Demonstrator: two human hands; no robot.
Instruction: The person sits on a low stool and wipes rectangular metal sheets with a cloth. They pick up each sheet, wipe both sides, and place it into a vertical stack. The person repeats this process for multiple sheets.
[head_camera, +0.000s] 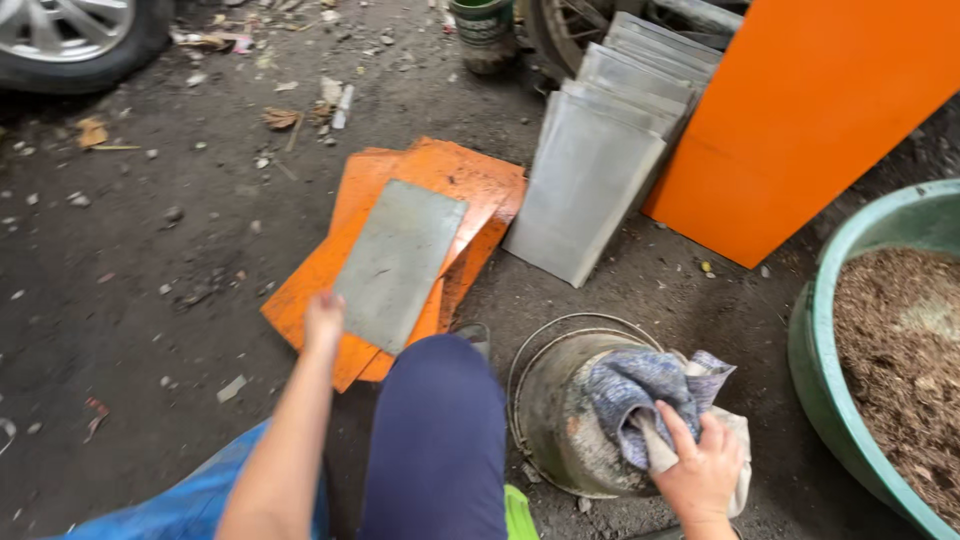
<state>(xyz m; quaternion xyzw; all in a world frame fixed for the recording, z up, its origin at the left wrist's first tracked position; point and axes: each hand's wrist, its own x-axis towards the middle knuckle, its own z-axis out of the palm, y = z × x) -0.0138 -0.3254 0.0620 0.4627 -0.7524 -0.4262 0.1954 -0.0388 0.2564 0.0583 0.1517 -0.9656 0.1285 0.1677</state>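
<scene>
- On the dirt ground, in front of the knee, a grey flat slab (398, 262) is lying on a stack of orange boards (470, 190); its near corner is touched by the left hand (322, 318).
- The grip of the left hand cannot be told for sure: the fingers are seen from behind at the slab edge, and whether they are closed around it is hidden.
- The slab is judged to be stiff and rather heavy, like cast cement or metal sheet, with a dull, dusty face that should not be slippery. It is best taken by the two long edges, because a corner may chip if the weight is carried there.
- A crumpled blue-grey cloth (645, 392) is clenched in the right hand (700, 470), just over the rim of a dirty metal bucket (560, 420).
- The cloth is soft and light and looks damp; it can be gripped anywhere.
- More grey slabs (590, 170) are leaned in a row against a big orange panel (800, 120), well apart from the hands.
- A green basin (830, 300) filled with brown crumbly material is standing at the right.
</scene>
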